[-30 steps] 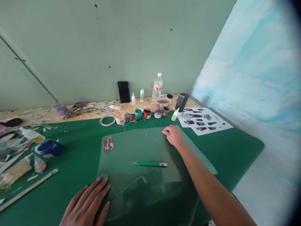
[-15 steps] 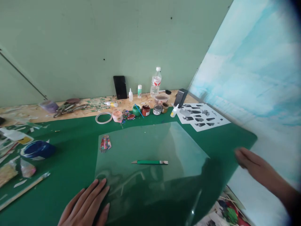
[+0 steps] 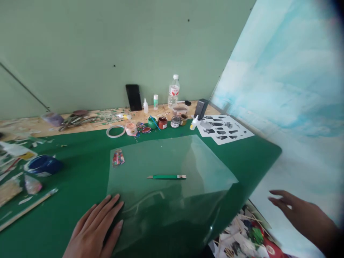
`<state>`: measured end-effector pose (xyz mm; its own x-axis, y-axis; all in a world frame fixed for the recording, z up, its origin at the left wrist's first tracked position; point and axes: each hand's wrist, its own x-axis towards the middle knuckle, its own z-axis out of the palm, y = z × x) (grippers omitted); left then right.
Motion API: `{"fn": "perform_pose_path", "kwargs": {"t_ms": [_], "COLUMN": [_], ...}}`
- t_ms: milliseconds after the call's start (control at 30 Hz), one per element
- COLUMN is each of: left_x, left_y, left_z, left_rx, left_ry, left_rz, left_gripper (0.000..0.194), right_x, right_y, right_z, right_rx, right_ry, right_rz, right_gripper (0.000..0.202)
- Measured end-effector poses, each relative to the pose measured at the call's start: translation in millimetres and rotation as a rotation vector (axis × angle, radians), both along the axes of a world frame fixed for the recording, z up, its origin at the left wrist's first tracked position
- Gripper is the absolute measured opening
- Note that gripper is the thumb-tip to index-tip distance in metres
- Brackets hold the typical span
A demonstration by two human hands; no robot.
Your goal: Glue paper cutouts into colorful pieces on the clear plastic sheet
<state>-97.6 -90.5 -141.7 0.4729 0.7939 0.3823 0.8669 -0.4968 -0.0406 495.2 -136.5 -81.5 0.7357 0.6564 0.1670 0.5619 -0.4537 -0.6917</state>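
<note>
My left hand [image 3: 98,227] lies flat at the lower left edge of a clear plastic sheet [image 3: 163,161], fingers spread and holding nothing. Off the right side of the table, my right hand [image 3: 298,211] hangs in the air with its thumb and fingers apart and nothing between them. A green craft knife [image 3: 166,177] rests on the sheet, its blade pointing left. Near the sheet's upper left corner is a small piece with a red and blue pattern [image 3: 118,158].
Paint jars [image 3: 162,123], a tape ring [image 3: 115,131], a water bottle [image 3: 173,91] and a phone [image 3: 133,97] stand behind the sheet. Printed paper [image 3: 225,129] lies at the back right. Left are a blue jar [image 3: 44,165] and a brush [image 3: 29,209]; scraps [image 3: 242,233] are below right.
The view has shifted slightly. My right hand is lower, and its thumb and fingers now show apart. My left hand still lies flat by the sheet.
</note>
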Motion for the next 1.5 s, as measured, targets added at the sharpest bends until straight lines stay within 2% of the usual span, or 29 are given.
{"fn": "perform_pose_path", "kwargs": {"t_ms": [33, 67, 100, 167, 200, 233, 300, 367, 433, 500, 633, 833, 967, 1100, 1167, 1233, 1300, 1367, 1433, 1500], "left_x": [4, 7, 11, 17, 19, 20, 21, 21, 21, 21, 20, 18, 18, 20, 21, 20, 19, 18, 20, 23], "left_y": [-2, -4, -6, -9, -10, -11, -11, -11, -11, -11, -10, -7, -6, -5, -6, -7, -8, -3, 11, 39], "left_z": [3.5, 6.7, 9.6, 14.2, 16.0, 17.3, 19.3, 20.5, 21.5, 22.5, 23.7, 19.3, 18.5, 21.3, 22.1, 23.2, 26.9, 36.1, 51.4, 70.5], "left_rx": [-0.002, -0.002, 0.002, 0.015, 0.020, 0.021, 0.023, 0.028, 0.035, 0.050, 0.099, 0.145, 0.142, 0.153, 0.150, 0.116, 0.048, -0.030, -0.092, -0.143], "left_ry": [0.001, -0.004, -0.012, -0.032, -0.038, -0.038, -0.027, -0.004, 0.025, 0.051, 0.082, 0.093, 0.089, 0.088, 0.078, 0.049, -0.013, -0.127, -0.285, -0.437], "left_rz": [0.002, 0.011, 0.024, 0.052, 0.063, 0.073, 0.074, 0.070, 0.069, 0.076, 0.072, 0.066, 0.077, 0.070, 0.068, 0.069, 0.063, 0.092, 0.183, 0.262], "left_gripper": [0.053, 0.054, 0.053, 0.051, 0.049, 0.047, 0.044, 0.044, 0.044, 0.044, 0.043, 0.043, 0.043, 0.043, 0.043, 0.043, 0.041, 0.038, 0.038, 0.040], "right_x": [-22, -49, -82, -154, -190, -225, -285, -330, -361, -380, -391, -381, -369, -350, -338, -329, -325, -324, -326, -330], "right_y": [20, 41, 63, 107, 130, 152, 196, 237, 272, 299, 327, 340, 331, 300, 280, 259, 239, 221, 207, 198], "right_z": [8.3, 18.5, 29.9, 51.2, 59.3, 64.7, 67.5, 61.7, 52.2, 42.8, 30.7, 26.8, 30.7, 41.7, 48.2, 53.1, 55.1, 54.8, 53.5, 52.4], "right_rx": [-0.192, -0.237, -0.242, -0.248, -0.253, -0.241, -0.211, -0.267, -0.297, -0.331, -0.365, -0.321, -0.270, -0.176, -0.048, 0.066, 0.066, -0.007, -0.077, -0.101], "right_ry": [-0.088, -0.162, -0.203, -0.221, -0.246, -0.301, -0.479, -0.731, -0.798, -0.831, -0.908, -1.003, -1.008, -0.961, -0.762, -0.356, 0.102, 0.426, 0.570, 0.613], "right_rz": [0.143, 0.283, 0.439, 0.872, 1.041, 1.144, 1.223, 1.141, 1.084, 1.058, 1.080, 1.109, 1.095, 1.029, 1.019, 1.071, 1.136, 1.151, 1.126, 1.111], "right_gripper": [0.029, 0.030, 0.034, 0.033, 0.030, 0.029, 0.022, 0.025, 0.035, 0.041, 0.040, 0.033, 0.028, 0.036, 0.032, 0.023, 0.020, 0.025, 0.030, 0.031]}}
